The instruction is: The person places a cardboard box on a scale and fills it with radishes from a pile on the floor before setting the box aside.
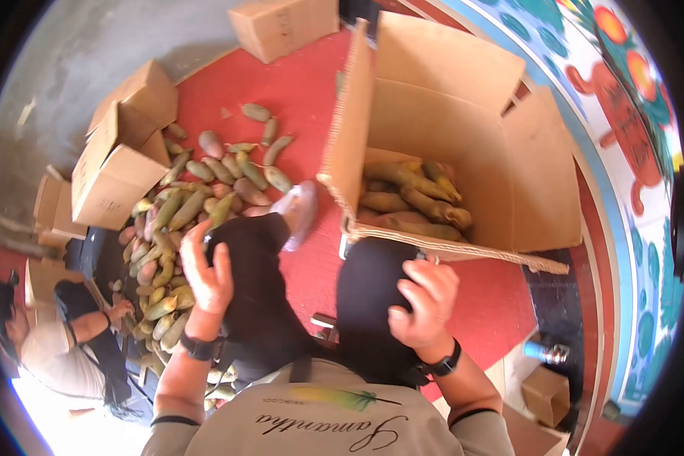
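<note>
My left hand [207, 275] is raised beside my left knee, thumb and fingers apart, with nothing in it. Close to it lies a large heap of long green-brown and pinkish vegetables [186, 213], shaped like thick cucumbers or tubers. Over my right knee is my right hand [425, 308], its fingers loosely bent and spaced, and no object shows in it. Just beyond that hand stands a big open cardboard box [463, 95], flaps up. Several of the same vegetables [418, 194] lie at its bottom.
A co-worker [61, 349] sits at the left, one hand at the heap. Smaller cardboard boxes [125, 175] stand behind the heap, another box [285, 26] at the top. A red mat [311, 258] covers the floor. The painted wall [623, 137] runs along the right.
</note>
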Demonstrator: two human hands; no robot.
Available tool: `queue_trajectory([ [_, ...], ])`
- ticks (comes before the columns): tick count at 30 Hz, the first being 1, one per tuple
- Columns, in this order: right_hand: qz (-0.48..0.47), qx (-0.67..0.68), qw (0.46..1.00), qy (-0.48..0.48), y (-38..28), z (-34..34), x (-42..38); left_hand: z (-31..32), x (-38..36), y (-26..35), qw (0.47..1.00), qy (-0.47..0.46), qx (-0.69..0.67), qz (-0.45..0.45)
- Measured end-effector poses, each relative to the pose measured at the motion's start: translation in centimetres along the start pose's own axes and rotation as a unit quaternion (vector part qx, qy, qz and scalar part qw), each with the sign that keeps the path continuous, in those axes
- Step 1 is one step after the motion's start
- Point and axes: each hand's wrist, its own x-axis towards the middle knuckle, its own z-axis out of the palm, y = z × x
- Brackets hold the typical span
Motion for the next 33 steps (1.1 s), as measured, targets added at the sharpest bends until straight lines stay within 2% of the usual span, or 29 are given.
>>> queue_trajectory([
  [6,0.011,0.078,0.996,-0.038,1.4,1.1,-1.4,0.1,-0.4,0.9,1.0,-0.011,0.003,-0.012],
  [9,0.035,0.069,0.996,-0.05,2.4,0.7,-2.7,0.1,-0.8,1.2,0.999,-0.026,-0.014,-0.04],
  [12,0.082,0.077,0.991,-0.073,3.3,-0.1,-5.1,0.0,-1.0,1.3,0.998,-0.043,-0.006,-0.036],
  [14,0.141,0.028,0.984,-0.104,3.7,-0.7,-7.7,0.1,-1.4,1.2,0.998,-0.037,-0.008,-0.047],
  [18,0.235,-0.029,0.966,-0.106,4.6,-2.2,-12.1,0.2,-1.5,1.1,0.999,-0.037,-0.007,-0.036],
  [27,0.342,-0.156,0.927,-0.019,5.4,-6.2,-17.0,0.5,-1.4,0.9,1.0,-0.023,0.004,0.003],
  [33,0.329,-0.184,0.926,-0.005,5.2,-7.8,-16.5,0.7,-1.3,1.0,0.999,-0.017,0.025,0.025],
])
